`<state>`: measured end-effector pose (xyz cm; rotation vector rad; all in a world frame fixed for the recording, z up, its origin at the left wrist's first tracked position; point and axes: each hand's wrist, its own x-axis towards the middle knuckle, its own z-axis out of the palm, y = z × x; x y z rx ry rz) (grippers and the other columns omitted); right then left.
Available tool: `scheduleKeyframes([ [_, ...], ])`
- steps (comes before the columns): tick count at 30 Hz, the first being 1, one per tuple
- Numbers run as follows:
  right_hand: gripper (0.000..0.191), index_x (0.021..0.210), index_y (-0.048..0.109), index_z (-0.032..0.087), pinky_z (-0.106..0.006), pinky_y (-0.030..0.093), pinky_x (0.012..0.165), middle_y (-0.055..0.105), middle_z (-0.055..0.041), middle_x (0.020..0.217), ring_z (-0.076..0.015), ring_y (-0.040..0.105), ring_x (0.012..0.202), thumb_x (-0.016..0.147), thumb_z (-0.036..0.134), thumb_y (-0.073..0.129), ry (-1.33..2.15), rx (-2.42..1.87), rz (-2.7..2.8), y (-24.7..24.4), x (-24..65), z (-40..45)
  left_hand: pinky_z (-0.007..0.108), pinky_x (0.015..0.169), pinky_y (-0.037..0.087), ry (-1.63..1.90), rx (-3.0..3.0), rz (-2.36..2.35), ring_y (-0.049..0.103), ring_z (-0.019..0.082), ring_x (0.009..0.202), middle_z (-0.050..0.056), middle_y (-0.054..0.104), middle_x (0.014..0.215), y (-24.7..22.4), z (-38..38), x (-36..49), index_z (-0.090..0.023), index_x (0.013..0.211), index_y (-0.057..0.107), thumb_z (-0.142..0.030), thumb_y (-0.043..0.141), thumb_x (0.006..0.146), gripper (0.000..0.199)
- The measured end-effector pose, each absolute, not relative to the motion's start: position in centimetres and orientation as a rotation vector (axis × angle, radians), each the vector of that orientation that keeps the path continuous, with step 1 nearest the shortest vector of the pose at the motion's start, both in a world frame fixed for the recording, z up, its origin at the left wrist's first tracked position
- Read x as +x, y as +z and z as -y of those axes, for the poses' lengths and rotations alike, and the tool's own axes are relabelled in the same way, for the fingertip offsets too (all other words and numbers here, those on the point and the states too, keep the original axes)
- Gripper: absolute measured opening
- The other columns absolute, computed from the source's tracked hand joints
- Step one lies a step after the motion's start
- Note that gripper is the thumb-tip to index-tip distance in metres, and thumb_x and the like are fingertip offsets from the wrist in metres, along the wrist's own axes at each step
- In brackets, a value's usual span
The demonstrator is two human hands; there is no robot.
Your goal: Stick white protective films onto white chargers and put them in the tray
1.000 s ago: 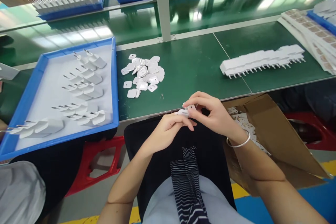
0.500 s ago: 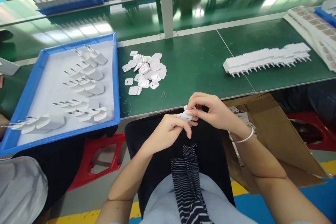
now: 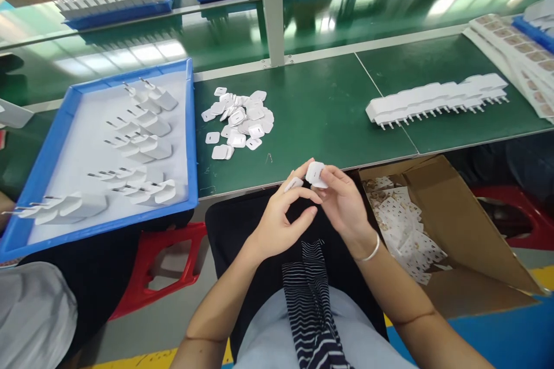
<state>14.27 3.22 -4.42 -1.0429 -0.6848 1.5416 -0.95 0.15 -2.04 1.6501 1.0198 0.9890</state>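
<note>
The white square cover [image 3: 314, 172] sits at the fingertips of our right hand [image 3: 347, 207], pinched near one edge; beside it, our left hand [image 3: 277, 222] holds a second white piece [image 3: 294, 184] among its fingers, near the green table [image 3: 320, 121].

Pale blue-grey fabric top [image 3: 266, 331]; plain black lower garment [image 3: 277, 265]; long black-and-white striped cloth strip [image 3: 308, 300], at front; thin round silver-coloured bangle [image 3: 375, 250], right wrist; left hand [image 3: 277, 225], right hand [image 3: 346, 210], bare.
</note>
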Motion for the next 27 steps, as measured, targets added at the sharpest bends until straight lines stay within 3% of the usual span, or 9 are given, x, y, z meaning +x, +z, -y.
scheduleKeyframes([
  [3,0.026,0.079,0.061,0.024,-0.028,0.051,0.062,0.060,0.0004,0.074,-0.0139,0.054,0.065,0.079,0.046,0.075,1.542,-1.048,0.651,-4.9,12.8,-2.3,0.054,0.129,0.021,0.981,1.612,-0.964,0.036,0.029,0.154,0.010,0.048,0.158,-2.7,-0.3,-0.3,-0.021,0.098,0.070,-0.024,0.067,0.091,0.009],
  [6,0.027,0.078,0.058,0.024,-0.027,0.052,0.065,0.058,0.0014,0.073,-0.0137,0.056,0.066,0.081,0.046,0.073,1.532,-1.040,0.631,-4.9,12.0,-1.8,0.057,0.131,0.013,1.008,1.620,-0.957,0.025,0.029,0.158,0.008,0.038,0.165,-2.8,-0.4,0.0,-0.021,0.096,0.070,-0.025,0.066,0.092,0.007],
  [11,0.022,0.076,0.061,0.023,-0.027,0.050,0.065,0.059,0.0013,0.073,-0.0132,0.055,0.066,0.078,0.040,0.076,1.522,-1.024,0.623,-4.7,11.5,-1.5,0.057,0.130,0.015,1.053,1.642,-0.918,0.017,0.031,0.160,0.005,0.028,0.169,-2.6,-0.4,0.2,-0.021,0.094,0.070,-0.024,0.068,0.091,0.005],
  [15,0.009,0.074,0.067,0.022,-0.025,0.045,0.061,0.060,0.0027,0.071,-0.0110,0.050,0.062,0.073,0.025,0.076,1.510,-1.009,0.621,-4.9,11.3,-1.2,0.055,0.129,0.016,1.078,1.590,-0.947,0.019,0.027,0.160,0.007,0.048,0.157,-2.7,-0.5,0.3,-0.022,0.096,0.070,-0.024,0.062,0.095,0.007],
  [18,0.011,0.075,0.068,0.022,-0.025,0.046,0.065,0.065,0.0018,0.079,-0.0117,0.053,0.067,0.070,0.018,0.076,1.513,-0.987,0.609,-5.0,11.4,-1.0,0.053,0.130,0.015,1.071,1.550,-0.961,0.027,0.025,0.157,0.007,0.059,0.146,-2.8,-0.6,0.3,-0.022,0.098,0.068,-0.025,0.062,0.095,0.007],
  [24,0.011,0.078,0.062,0.023,-0.025,0.044,0.057,0.050,0.0038,0.066,-0.0113,0.045,0.058,0.083,0.031,0.069,1.596,-0.940,0.534,-5.3,11.3,-1.0,0.054,0.131,-0.003,1.036,1.674,-0.925,0.019,0.029,0.160,0.005,0.043,0.162,-3.2,-0.8,0.7,-0.022,0.096,0.070,-0.024,0.066,0.092,0.006],
  [27,0.014,0.078,0.063,0.023,-0.026,0.047,0.060,0.053,0.0029,0.068,-0.0117,0.049,0.060,0.085,0.033,0.069,1.618,-0.921,0.531,-5.3,10.8,-0.9,0.056,0.130,0.003,1.089,1.645,-0.925,0.023,0.028,0.159,0.007,0.050,0.156,-3.5,-0.9,0.9,-0.022,0.096,0.068,-0.023,0.064,0.094,0.005],
])
